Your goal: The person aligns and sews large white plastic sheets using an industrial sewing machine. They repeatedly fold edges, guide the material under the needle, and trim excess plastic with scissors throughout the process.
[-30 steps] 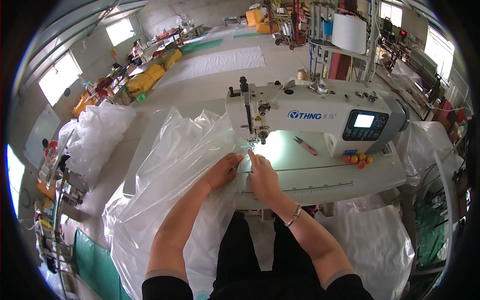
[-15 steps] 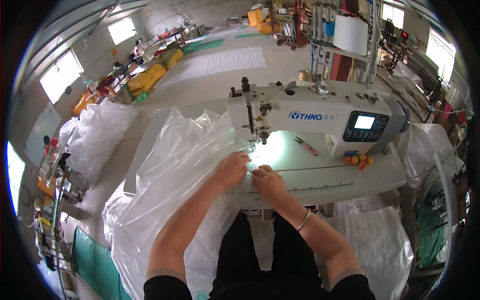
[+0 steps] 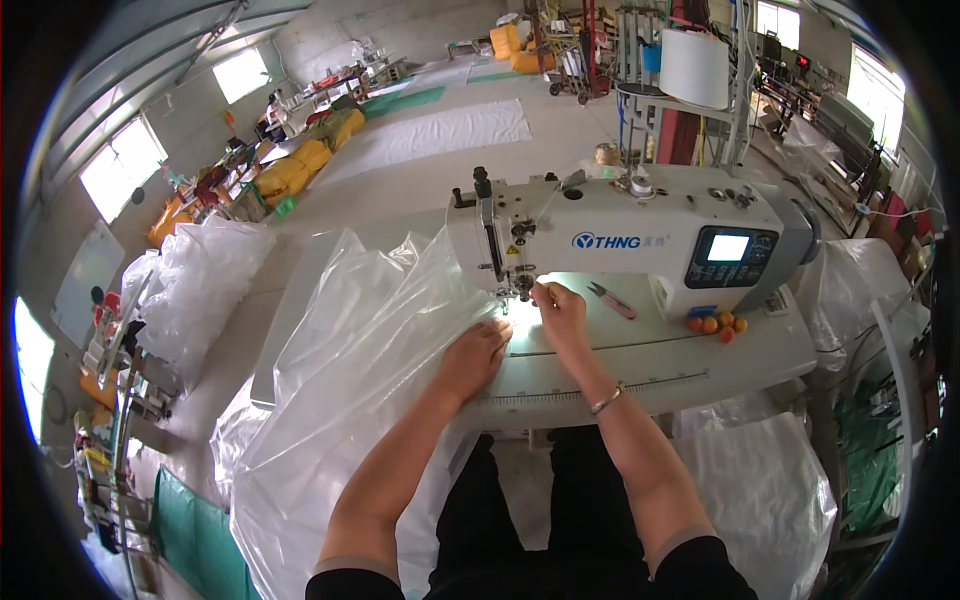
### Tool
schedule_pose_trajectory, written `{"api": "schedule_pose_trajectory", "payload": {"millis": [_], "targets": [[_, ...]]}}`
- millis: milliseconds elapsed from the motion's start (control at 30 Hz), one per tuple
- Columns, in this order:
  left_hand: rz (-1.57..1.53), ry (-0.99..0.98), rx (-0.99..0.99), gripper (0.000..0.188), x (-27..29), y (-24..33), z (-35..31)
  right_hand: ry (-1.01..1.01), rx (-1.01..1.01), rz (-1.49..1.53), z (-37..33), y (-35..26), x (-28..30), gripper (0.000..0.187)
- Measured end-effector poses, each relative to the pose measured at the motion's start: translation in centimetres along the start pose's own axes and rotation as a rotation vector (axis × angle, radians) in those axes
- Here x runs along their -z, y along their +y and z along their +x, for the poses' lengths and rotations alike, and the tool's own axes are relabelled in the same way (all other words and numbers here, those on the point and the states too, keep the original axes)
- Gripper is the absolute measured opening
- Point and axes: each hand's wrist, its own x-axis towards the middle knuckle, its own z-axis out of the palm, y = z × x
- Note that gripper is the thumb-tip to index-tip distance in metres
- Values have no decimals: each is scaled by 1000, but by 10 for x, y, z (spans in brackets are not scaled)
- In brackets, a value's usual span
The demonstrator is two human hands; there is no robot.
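Note:
Clear plastic sheeting (image 3: 350, 350) spreads over the left of the sewing machine's table and hangs down toward my legs. My left hand (image 3: 478, 355) lies on its edge just in front of the needle area, fingers stretched out and pressing down. Beside the needle of the white sewing machine (image 3: 610, 225), my right hand (image 3: 562, 315) is raised, thumb and fingertips pinched together. What sits between those fingertips, if anything, is too small to make out. The machine's lamp lights the spot between both hands. Red-handled thread snips (image 3: 613, 301) rest on the table to the right.
Several small orange and red fruits (image 3: 715, 324) sit by the machine's base. A ruler strip (image 3: 600, 390) runs along the table's front edge. A large white thread cone (image 3: 694, 70) stands behind. More plastic sheeting (image 3: 760, 490) hangs at lower right, and a plastic heap (image 3: 195, 290) lies left.
My right hand has left the sheet edge and risen toward the needle. My left hand has shifted slightly toward me and flattened on the sheeting.

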Motion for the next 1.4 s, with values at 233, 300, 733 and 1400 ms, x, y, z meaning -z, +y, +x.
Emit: {"api": "schedule_pose_trajectory", "payload": {"millis": [233,300,733,1400], "targets": [[9,9,-29,31,-5,-3,4,129,68,47,13,20,-17,17],[28,5,-25,31,-5,-3,3,110,27,36,14,15,-18,13],[-83,11,40,26,11,19,-10,163,203,-134,11,11,5,14],[0,268,292,25,-15,-35,19,-127,207,-460,-39,-8,55,14]]}}
